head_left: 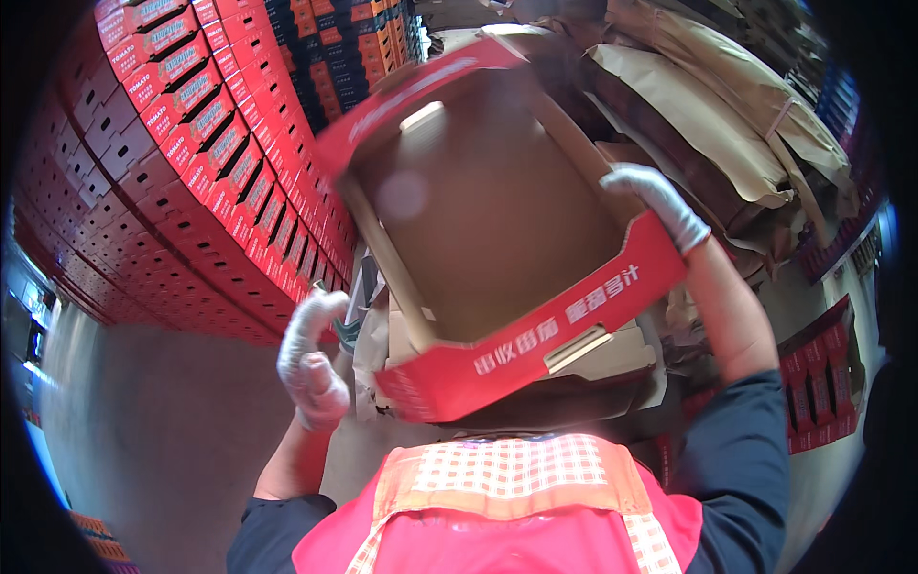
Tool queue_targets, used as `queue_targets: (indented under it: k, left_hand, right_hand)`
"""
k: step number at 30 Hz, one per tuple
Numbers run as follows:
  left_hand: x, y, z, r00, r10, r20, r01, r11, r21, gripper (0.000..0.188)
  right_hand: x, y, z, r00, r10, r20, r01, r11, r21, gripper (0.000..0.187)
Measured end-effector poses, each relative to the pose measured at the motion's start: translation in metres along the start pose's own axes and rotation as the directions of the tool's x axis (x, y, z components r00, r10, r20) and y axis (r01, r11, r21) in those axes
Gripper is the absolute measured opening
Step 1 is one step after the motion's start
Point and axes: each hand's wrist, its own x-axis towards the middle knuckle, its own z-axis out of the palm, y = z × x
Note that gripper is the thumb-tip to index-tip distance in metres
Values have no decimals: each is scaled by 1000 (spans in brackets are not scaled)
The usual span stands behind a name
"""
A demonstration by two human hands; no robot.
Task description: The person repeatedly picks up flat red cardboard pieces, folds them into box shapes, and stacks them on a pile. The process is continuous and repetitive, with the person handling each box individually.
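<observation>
- Tall stacks of red boxes (105, 182) rise along the left side.
- Farther back stands a stack of dark and orange boxes (359, 57).
- Brown paper bundles (688, 120) lie at the upper right.
- A short stack of red boxes (822, 383) sits at the lower right.
- The open cardboard box (492, 230), red outside and brown inside, is held aslant in the middle, before the person's chest.
- The gloved right hand (660, 201) is clamped on its right rim, near a corner.
- The gloved left hand (317, 359), fingers bent and apart from the thumb, is just beside the box's left side, empty.
</observation>
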Motion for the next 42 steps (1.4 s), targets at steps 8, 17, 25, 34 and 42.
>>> queue_targets:
  k: [8, 17, 25, 34, 42]
  left_hand:
    - [83, 25, 119, 884, 79, 461, -108, 994, 36, 94]
    - [64, 33, 220, 993, 121, 10, -120, 991, -50, 113]
    - [48, 29, 240, 997, 4, -74, -13, 993, -119, 146]
    - [30, 42, 247, 848, -414, 331, 529, 671, -519, 108]
    - [-7, 4, 181, 994, -101, 30, 105, 964, -244, 89]
  right_hand:
    - [-40, 178, 64, 972, 197, -129, -161, 954, 251, 22]
    - [-81, -32, 24, 807, -435, -399, 457, 888, -43, 23]
    - [-87, -90, 66, 997, -51, 55, 73, 822, -565, 36]
    - [-41, -78, 103, 782, -324, 532, 616, 275, -738, 14]
    - [-33, -102, 179, 801, -456, 389, 595, 682, -426, 23]
